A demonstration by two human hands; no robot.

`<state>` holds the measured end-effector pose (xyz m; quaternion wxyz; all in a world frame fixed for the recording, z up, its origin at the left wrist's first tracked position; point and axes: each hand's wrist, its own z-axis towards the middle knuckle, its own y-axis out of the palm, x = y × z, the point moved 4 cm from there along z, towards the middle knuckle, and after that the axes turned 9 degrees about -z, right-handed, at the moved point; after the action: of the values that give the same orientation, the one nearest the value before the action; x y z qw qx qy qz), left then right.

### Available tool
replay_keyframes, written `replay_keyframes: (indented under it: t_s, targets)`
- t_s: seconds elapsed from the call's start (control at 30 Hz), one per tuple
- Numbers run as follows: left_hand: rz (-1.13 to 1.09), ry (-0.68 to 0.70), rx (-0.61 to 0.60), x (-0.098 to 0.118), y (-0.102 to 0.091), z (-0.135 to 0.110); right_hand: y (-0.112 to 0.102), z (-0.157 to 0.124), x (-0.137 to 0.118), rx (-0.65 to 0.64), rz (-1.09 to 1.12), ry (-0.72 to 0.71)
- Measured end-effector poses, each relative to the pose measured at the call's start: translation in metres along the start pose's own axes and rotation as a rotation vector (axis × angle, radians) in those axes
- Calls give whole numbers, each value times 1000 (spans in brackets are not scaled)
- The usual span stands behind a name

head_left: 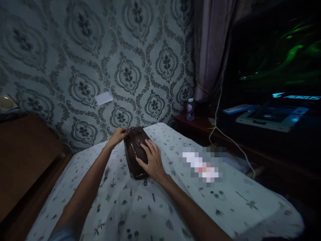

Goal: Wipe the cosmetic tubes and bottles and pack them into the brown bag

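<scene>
A dark brown leather handbag (133,152) lies on a patterned white sheet, with gold-coloured zippers running along it and a small metal clasp on its flap. At the bag's far left corner, my left hand (117,137) is closed in a pinch; its fingertips hide the exact part they grip. My right hand (152,160) lies with fingers apart on the right side of the bag, the palm resting over its near right edge.
The sheet (120,207) spreads beneath the bag. A blurred-out item (200,165) lies to the right. Beyond it stand a plastic bottle (190,110) on a reddish table and a hanging white cable (235,144). A brown board (27,160) is at left; a switch plate (104,98) sits on the wall.
</scene>
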<state>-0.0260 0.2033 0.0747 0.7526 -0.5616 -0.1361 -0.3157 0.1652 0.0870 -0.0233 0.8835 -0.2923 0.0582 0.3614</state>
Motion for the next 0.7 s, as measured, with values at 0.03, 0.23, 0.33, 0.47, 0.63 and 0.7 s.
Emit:
replay_keyframes:
  t_s: [0.03,0.23,0.33,0.47,0.63,0.7]
  targets:
    - [11,5,-7,3,0,-2,0,0,2,14,28,23]
    - [29,104,44,37,11,-5,2,3,25,119,209,245]
    - [-32,167,42,53,22,-5,7,2,31,118,252,286]
    - [-147,174,51,56,29,-4,12,0,27,61,293,299]
    - [-329,105,98,41,32,1,15,-3,19,21,213,278]
    - [-399,73,131,36,34,5,15,-4,17,28,182,259]
